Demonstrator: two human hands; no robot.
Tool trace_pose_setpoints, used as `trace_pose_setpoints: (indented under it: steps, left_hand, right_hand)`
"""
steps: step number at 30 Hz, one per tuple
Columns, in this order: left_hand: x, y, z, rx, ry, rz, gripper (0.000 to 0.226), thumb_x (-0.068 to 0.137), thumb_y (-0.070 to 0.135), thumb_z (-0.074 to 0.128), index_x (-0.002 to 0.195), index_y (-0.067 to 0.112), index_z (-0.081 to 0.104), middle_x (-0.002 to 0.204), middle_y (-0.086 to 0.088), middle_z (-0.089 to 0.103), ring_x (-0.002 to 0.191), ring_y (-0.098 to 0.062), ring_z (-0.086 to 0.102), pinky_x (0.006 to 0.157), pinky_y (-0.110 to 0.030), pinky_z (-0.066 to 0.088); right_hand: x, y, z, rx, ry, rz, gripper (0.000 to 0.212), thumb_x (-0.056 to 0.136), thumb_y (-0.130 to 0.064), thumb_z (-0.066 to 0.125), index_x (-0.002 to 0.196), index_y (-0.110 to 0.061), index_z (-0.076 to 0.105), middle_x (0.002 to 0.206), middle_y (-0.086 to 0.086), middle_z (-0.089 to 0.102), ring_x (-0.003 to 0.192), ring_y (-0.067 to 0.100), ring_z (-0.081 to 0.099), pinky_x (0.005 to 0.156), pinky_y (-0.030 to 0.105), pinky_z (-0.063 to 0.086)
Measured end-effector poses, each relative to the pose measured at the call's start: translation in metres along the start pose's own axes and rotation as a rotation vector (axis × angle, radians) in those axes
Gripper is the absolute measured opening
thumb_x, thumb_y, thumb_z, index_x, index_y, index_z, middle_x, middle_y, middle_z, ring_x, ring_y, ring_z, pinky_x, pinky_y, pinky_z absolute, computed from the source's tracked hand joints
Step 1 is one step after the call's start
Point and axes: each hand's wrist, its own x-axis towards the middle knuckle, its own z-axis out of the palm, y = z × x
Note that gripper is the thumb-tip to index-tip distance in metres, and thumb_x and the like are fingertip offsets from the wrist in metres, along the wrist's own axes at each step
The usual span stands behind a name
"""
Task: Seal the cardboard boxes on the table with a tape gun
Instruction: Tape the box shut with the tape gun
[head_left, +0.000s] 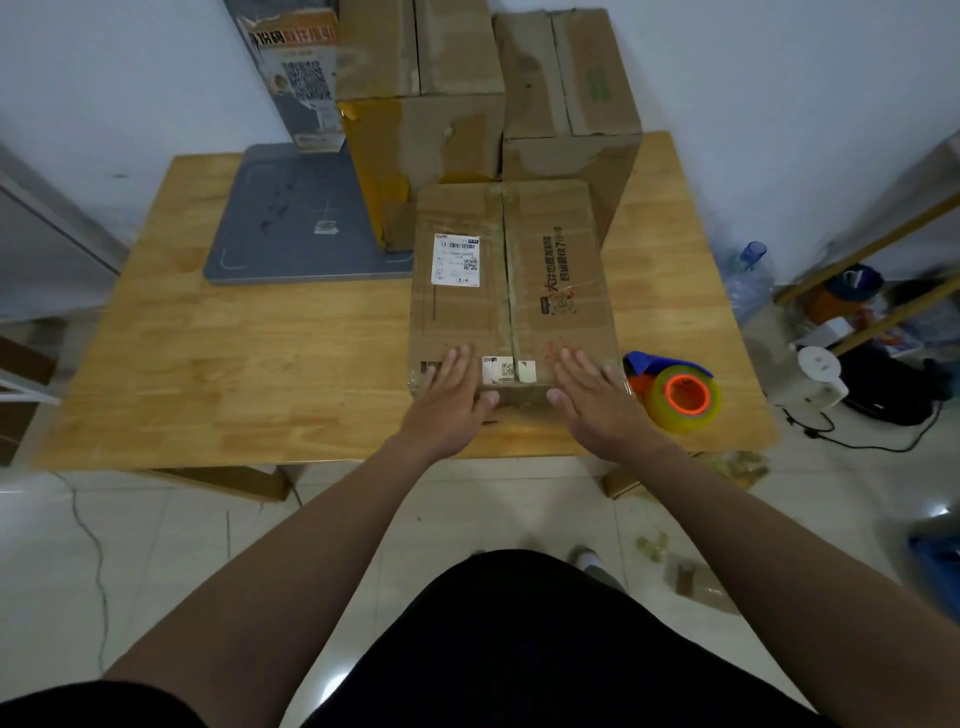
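1. Broadly, a wooden table (234, 353) is seen filling the middle of the view, set on a pale tiled floor (156, 545).
2. Two tall cardboard boxes (431, 104) (566, 98) are stood side by side at the table's far edge, against the wall.
3. A grey board (291, 228) is laid flat on the far left part of the table, touching the left tall box.
4. A flat cardboard box (509, 280) is laid in front of the tall ones, its flaps closed along a centre seam, with a white label (455, 259) stuck on its left flap.
5. A left hand (449, 400) and a right hand (592, 400) are pressed flat on the box's near end, fingers spread and gripping nothing.
6. A tape gun (675, 389) with a blue body and an orange-cored roll is left on the table, just beside the right hand.
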Motion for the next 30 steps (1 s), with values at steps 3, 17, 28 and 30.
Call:
trace_pose_setpoints:
  steps: [3, 17, 28, 30]
  left_hand:
    - [-0.007, -0.012, 0.006, 0.094, 0.039, -0.116, 0.083, 0.106, 0.059, 0.019, 0.162, 0.004, -0.007, 0.168, -0.012, -0.021, 0.156, -0.023, -0.021, 0.126, -0.040, -0.011]
    - [0.039, 0.038, 0.010, -0.056, 0.121, -0.551, 0.112, 0.092, 0.083, 0.029, 0.159, 0.006, -0.021, 0.158, -0.030, -0.036, 0.147, -0.046, -0.035, 0.122, -0.058, -0.016]
    - [0.029, -0.006, 0.004, -0.563, 0.435, -0.525, 0.131, 0.068, 0.067, 0.084, 0.165, 0.023, 0.006, 0.170, -0.011, 0.013, 0.155, -0.029, 0.018, 0.120, -0.045, 0.028]
    - [0.031, -0.014, 0.001, -0.662, 0.448, -0.519, 0.130, 0.068, 0.054, 0.090, 0.164, 0.022, 0.010, 0.162, -0.007, 0.034, 0.148, -0.026, 0.036, 0.114, -0.044, 0.039]
  right_hand:
    - [-0.009, 0.016, 0.007, -0.072, 0.063, 0.105, 0.093, 0.091, -0.069, -0.009, 0.162, -0.009, 0.003, 0.170, 0.008, -0.008, 0.156, 0.020, -0.009, 0.123, 0.039, -0.003]
    - [0.046, -0.028, 0.006, -0.065, 0.084, 0.528, 0.117, 0.088, -0.084, 0.027, 0.158, 0.004, -0.005, 0.164, 0.030, -0.010, 0.147, 0.059, 0.009, 0.121, 0.061, 0.015]
    - [0.050, 0.019, 0.007, 0.602, 0.270, 0.460, 0.124, 0.081, -0.056, 0.077, 0.161, -0.012, -0.007, 0.164, 0.016, 0.022, 0.148, 0.033, 0.031, 0.114, 0.051, 0.039]
    - [0.052, 0.027, 0.008, 0.751, 0.282, 0.511, 0.129, 0.074, -0.055, 0.083, 0.161, -0.021, -0.006, 0.162, 0.006, 0.034, 0.147, 0.024, 0.037, 0.114, 0.050, 0.041]
